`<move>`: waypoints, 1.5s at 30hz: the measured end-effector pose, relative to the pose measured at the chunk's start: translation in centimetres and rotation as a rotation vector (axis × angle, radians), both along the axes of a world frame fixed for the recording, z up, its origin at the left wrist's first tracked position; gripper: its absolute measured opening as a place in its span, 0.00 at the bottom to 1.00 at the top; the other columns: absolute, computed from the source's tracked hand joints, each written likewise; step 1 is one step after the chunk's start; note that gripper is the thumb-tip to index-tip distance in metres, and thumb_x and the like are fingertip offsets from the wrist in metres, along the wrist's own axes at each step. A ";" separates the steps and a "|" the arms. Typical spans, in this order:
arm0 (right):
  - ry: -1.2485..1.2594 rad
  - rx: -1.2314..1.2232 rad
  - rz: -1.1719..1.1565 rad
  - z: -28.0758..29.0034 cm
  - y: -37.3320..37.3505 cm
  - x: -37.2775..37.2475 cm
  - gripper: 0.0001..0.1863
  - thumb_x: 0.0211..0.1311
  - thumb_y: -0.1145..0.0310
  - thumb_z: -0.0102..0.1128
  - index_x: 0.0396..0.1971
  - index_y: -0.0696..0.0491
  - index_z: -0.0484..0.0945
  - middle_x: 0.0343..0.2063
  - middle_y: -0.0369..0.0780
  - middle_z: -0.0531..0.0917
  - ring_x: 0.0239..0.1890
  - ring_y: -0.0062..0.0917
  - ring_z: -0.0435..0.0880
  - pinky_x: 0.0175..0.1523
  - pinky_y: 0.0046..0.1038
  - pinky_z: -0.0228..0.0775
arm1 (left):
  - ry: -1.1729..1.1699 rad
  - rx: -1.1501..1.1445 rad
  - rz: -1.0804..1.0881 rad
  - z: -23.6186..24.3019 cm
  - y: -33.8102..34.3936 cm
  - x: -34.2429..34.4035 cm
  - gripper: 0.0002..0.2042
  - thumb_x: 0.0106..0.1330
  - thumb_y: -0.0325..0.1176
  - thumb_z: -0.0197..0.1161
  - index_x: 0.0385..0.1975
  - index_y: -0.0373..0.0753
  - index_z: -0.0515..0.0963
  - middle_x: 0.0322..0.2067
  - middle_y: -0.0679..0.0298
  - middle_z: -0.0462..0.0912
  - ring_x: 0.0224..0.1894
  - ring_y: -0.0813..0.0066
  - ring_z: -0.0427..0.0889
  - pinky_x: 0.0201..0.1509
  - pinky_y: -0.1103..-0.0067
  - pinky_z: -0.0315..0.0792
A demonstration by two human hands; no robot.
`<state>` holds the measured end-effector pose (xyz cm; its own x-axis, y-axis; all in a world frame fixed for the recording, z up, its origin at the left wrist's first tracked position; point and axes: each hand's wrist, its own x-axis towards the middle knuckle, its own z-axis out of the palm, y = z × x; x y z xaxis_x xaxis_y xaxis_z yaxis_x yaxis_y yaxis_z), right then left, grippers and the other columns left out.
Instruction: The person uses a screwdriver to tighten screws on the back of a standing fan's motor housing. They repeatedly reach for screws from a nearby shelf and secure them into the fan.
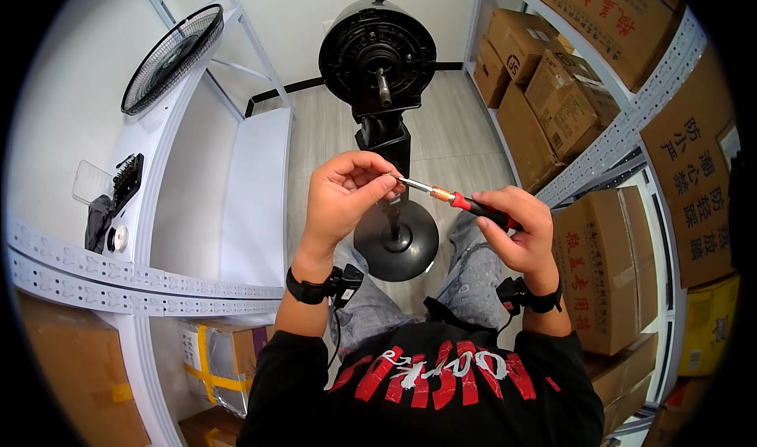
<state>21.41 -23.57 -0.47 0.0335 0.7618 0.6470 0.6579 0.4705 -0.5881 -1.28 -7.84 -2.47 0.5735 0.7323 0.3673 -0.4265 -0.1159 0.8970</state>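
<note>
My right hand [520, 230] is wrapped round the red and black handle of a screwdriver [442, 194], whose shaft points left. At the far end of that shaft, my left hand [344, 197] pinches the dark tip between thumb and fingertips. Whether a small part is also in this pinch, I cannot tell. Behind my hands stands a black pedestal fan without its blades, its motor housing [377, 53] facing me with a bare metal shaft [383, 87] sticking out. The fan's round black base [397, 246] rests on the floor between my legs.
On the white shelf at left lie a round fan grille [175, 57], a black case of small bits [126, 183] with a clear lid, and small round white parts [117, 238]. Cardboard boxes [603, 270] fill the right-hand rack. Each wrist wears a strapped black device.
</note>
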 end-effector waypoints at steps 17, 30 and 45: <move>-0.092 0.078 -0.027 0.7 0.3 -0.2 0.18 0.47 0.84 0.71 0.41 0.55 0.86 0.30 0.40 0.82 0.27 0.27 0.81 0.30 0.26 0.72 | 0.227 0.032 -0.016 1.9 0.5 -1.9 0.05 0.62 0.17 0.66 0.36 0.29 0.82 0.30 0.58 0.86 0.32 0.75 0.86 0.37 0.82 0.81; -0.098 0.110 -0.041 0.9 0.0 -0.2 0.20 0.44 0.85 0.72 0.41 0.56 0.84 0.30 0.41 0.82 0.29 0.29 0.82 0.32 0.26 0.74 | 0.275 0.042 -0.025 1.8 0.5 -1.5 0.03 0.66 0.22 0.66 0.36 0.30 0.82 0.29 0.60 0.85 0.31 0.76 0.86 0.35 0.83 0.80; -0.083 0.225 0.058 1.2 0.2 -1.2 0.18 0.45 0.89 0.66 0.39 0.59 0.82 0.39 0.43 0.81 0.34 0.27 0.82 0.36 0.24 0.76 | 0.088 -0.088 -0.103 1.1 1.1 -1.6 0.06 0.66 0.22 0.65 0.40 0.32 0.80 0.32 0.59 0.85 0.32 0.75 0.86 0.37 0.82 0.79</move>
